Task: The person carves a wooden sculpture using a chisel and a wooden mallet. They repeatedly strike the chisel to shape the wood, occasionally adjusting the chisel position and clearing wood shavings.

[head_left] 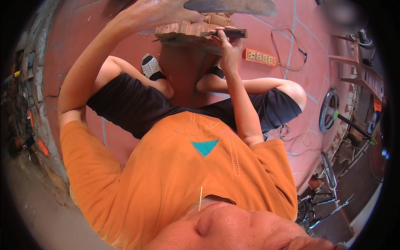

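Observation:
My left hand (pixel 168 12) is at the top edge, its thumb along the near end of a flat, grey-brown club-like piece (pixel 235 6). The frame's edge cuts off its other fingers and part of that piece. Lower and to the right, my right hand (pixel 229 43) grips a chisel (pixel 235 33) by its dark handle, thumb laid across it. The chisel's thin blade points left, over a rough block of carved wood (pixel 183 30). Rounded carved shapes show on the block's far part, partly covered by the club-like piece and my hands.
Wood chips lie on the red tiled floor (pixel 266 37). Right of the block are an orange power strip (pixel 259 57) and its cord. A plastic chair (pixel 360 64), a wheel-like ring (pixel 329 110) and a bicycle (pixel 329 204) stand along the right side. My sandaled foot (pixel 152 66) is near the block.

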`<state>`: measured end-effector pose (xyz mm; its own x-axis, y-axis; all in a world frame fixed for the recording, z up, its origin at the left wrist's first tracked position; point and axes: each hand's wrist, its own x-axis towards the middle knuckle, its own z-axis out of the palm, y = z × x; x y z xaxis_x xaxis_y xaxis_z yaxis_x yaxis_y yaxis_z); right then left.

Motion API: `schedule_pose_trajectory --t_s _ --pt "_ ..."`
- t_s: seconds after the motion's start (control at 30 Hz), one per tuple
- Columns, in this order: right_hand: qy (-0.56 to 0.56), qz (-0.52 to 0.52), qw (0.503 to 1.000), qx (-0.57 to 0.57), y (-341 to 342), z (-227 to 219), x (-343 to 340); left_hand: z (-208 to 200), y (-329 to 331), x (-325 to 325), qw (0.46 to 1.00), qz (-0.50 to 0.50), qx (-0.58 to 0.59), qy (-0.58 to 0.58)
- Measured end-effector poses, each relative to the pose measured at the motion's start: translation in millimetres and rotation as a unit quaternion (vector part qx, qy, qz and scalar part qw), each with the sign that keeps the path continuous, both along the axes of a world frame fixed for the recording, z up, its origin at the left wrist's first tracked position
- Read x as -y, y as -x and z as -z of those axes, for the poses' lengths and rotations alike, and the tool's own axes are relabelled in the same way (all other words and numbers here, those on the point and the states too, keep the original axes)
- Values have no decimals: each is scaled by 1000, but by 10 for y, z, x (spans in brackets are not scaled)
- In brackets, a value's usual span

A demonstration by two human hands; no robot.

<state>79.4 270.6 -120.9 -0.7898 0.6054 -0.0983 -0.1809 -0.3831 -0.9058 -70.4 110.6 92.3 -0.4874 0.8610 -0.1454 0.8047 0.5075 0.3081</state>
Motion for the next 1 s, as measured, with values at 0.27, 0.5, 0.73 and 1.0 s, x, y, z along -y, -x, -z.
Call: schedule_pose_trajectory --t_s 0.27,0.5,0.73,1.0 --pt "-63 -9 997 -33 66 -84 63 -37 -107 -20 997 48 24 -57" --pt "-183 -12 983 -9 90 -70 97 86 -141 -34 987 96 6 -125" --pt "-124 16 992 -17 105 -105 120 -112 -123 -85 995 101 15 4" --pt "-121 -3 993 2 104 11 89 86 -133 -46 993 113 35 7"
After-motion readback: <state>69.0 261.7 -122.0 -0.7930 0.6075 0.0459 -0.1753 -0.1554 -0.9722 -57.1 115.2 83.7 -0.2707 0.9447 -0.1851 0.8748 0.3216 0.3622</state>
